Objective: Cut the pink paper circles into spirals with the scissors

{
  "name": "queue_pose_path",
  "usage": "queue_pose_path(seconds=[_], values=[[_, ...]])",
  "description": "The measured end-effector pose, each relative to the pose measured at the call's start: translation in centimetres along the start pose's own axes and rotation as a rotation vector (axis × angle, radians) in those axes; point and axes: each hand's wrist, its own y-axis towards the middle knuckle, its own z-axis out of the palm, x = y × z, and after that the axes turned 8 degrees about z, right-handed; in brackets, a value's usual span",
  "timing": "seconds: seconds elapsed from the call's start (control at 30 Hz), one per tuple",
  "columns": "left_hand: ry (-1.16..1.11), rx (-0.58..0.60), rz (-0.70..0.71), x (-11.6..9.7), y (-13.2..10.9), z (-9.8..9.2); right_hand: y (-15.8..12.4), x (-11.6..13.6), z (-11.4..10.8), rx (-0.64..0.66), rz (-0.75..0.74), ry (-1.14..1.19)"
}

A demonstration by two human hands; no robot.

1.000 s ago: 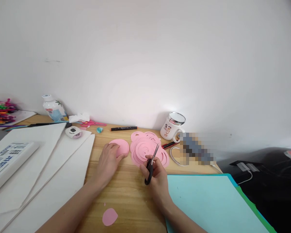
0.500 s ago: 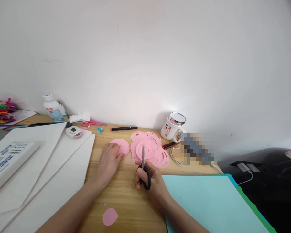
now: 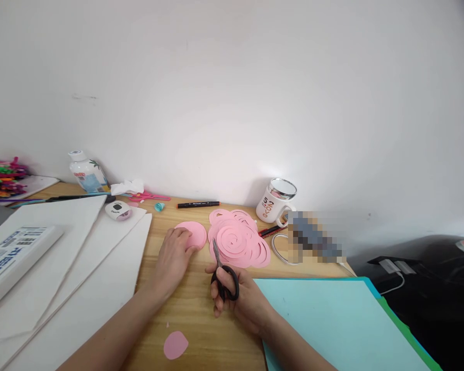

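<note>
My left hand [image 3: 174,257] is at a small stack of pink paper circles [image 3: 198,234], fingers over its left edge and thumb at its near side. In my right hand [image 3: 242,291] is a pair of scissors [image 3: 225,283] with black handles, the blades together and pointing up and left. Just beyond those blades lies a pile of pink paper spirals [image 3: 235,239]. A small pink paper scrap [image 3: 176,345] rests on the wooden table near me.
White boards [image 3: 112,278] with a long white box [image 3: 19,257] cover the left side. Turquoise sheets [image 3: 332,319] lie at right. Along the wall stand a bottle [image 3: 88,172] and a white mug [image 3: 274,203], with a black marker [image 3: 198,204] between them.
My right hand has turned the scissors, so their tips swung left, off the middle of the spiral pile. My left hand and the circles have stayed in place.
</note>
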Motion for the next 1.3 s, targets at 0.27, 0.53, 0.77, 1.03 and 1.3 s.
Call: queue_pose_path(seconds=[0.27,0.53,0.77,1.03,1.3], values=[[-0.04,-0.011,-0.014,0.0,0.1,-0.2,-0.2,0.1,0.2,-0.015,0.001,0.006],[-0.07,0.01,-0.036,-0.3,0.2,-0.6,-0.3,0.3,0.1,-0.011,0.01,0.017],[0.001,0.0,0.002,-0.2,0.0,-0.2,-0.3,0.6,0.0,0.122,0.187,0.172],[0.007,-0.016,0.012,-0.4,-0.1,-0.1,0.6,0.7,-0.8,0.235,0.327,0.398],[-0.019,-0.018,0.017,-0.4,-0.1,-0.2,1.1,0.7,-0.6,0.227,0.325,0.394]])
